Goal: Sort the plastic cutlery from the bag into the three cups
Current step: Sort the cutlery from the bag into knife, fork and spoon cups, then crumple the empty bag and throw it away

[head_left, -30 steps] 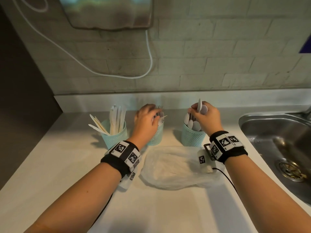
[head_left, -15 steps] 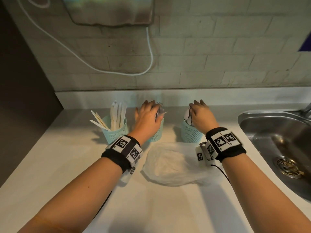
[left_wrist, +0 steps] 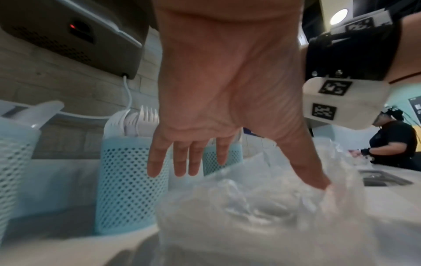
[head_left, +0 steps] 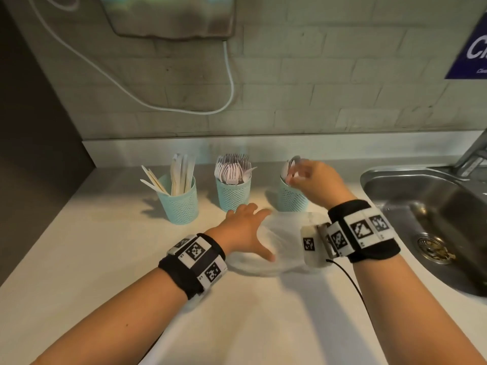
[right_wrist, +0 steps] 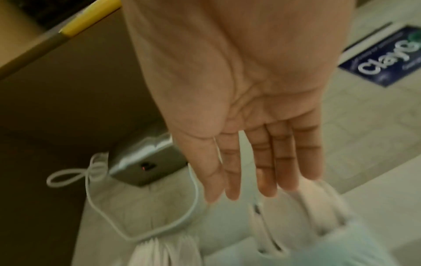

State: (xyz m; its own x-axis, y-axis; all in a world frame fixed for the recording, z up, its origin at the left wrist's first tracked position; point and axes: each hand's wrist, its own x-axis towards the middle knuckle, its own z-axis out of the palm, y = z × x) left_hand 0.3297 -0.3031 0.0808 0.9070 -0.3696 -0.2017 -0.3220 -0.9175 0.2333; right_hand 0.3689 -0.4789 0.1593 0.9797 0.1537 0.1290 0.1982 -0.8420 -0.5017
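Note:
Three light blue mesh cups stand in a row near the wall. The left cup (head_left: 180,204) holds white knives, the middle cup (head_left: 233,192) forks (left_wrist: 141,118), the right cup (head_left: 291,197) spoons (head_left: 290,167). A clear plastic bag (head_left: 284,241) lies flat in front of them. My left hand (head_left: 246,227) is spread, fingers straight, over the bag's left edge, its thumb touching the plastic (left_wrist: 284,203). My right hand (head_left: 313,180) hovers over the right cup with straight fingers (right_wrist: 262,167) and holds nothing.
A steel sink (head_left: 432,219) with a tap (head_left: 473,154) lies to the right. A wall unit (head_left: 168,14) with a white cable (head_left: 229,83) hangs above. A dark wall borders the counter (head_left: 79,259) on the left. Another person (left_wrist: 391,142) stands far off.
My left hand left the middle cup and came back down onto the bag. My right hand released the spoons into the right cup and lifted, fingers straightened.

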